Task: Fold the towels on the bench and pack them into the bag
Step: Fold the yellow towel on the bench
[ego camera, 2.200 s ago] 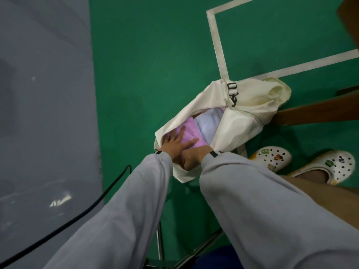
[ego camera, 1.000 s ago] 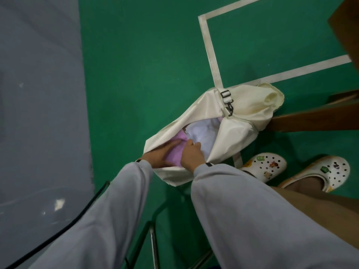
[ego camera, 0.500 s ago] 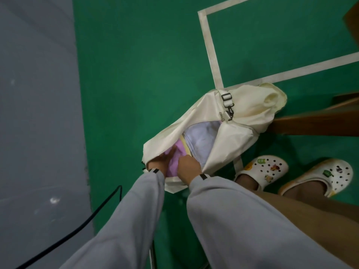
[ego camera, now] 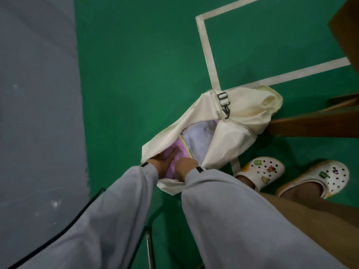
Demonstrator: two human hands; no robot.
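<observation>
packing step imo: pink towel (ego camera: 177, 148) sits in the open cream bag (ego camera: 233, 138) on the floor (ego camera: 136, 74) beside a pale towel (ego camera: 200, 135), left hand (ego camera: 164, 161) presses it with fairly straight fingers, right hand (ego camera: 186, 167) has its fingers buried so can't tell, next it needs tucking down flat.

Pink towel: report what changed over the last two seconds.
The left hand, earlier spread flat on top of the pink towel, has slid to its left side; the right hand has dug in at its right, tucking it deeper. The pale towel and bag stayed put.
</observation>
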